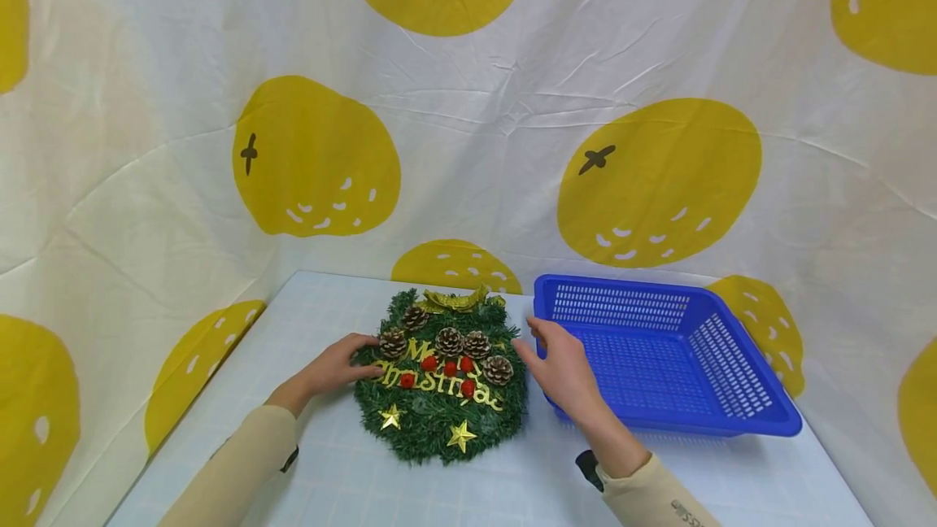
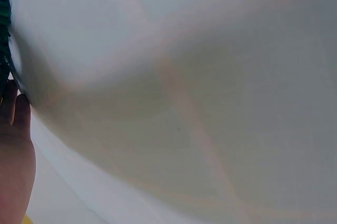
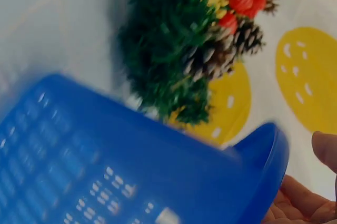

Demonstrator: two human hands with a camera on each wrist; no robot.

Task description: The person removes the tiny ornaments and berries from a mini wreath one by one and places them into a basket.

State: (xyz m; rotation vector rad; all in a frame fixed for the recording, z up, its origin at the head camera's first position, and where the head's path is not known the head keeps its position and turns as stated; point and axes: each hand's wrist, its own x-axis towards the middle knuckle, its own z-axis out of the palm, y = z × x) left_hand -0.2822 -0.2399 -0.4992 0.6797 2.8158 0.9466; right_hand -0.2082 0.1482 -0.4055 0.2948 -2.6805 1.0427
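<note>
Green tinsel, centre of the scene: the wreath (image 1: 439, 413) lies flat on the table (image 1: 322, 462), gold lettering (image 1: 439, 381), pine cones (image 1: 449, 341) and stars (image 1: 462, 435) already on it; lifting, I'd judge, is not yet done. At its left edge, the left hand (image 1: 333, 366), thumb and fingers apart, fingertips at the greenery. Right side, the right hand (image 1: 560, 366), thumb and fingers apart too, gripping nothing; contact I can't tell. Beyond, far right, a blue basket (image 1: 622, 284).

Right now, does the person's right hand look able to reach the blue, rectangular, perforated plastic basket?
Probably yes: the right hand is close to the basket, with nothing visible between them; the green artificial wreath lies on the hand's other side.
</note>
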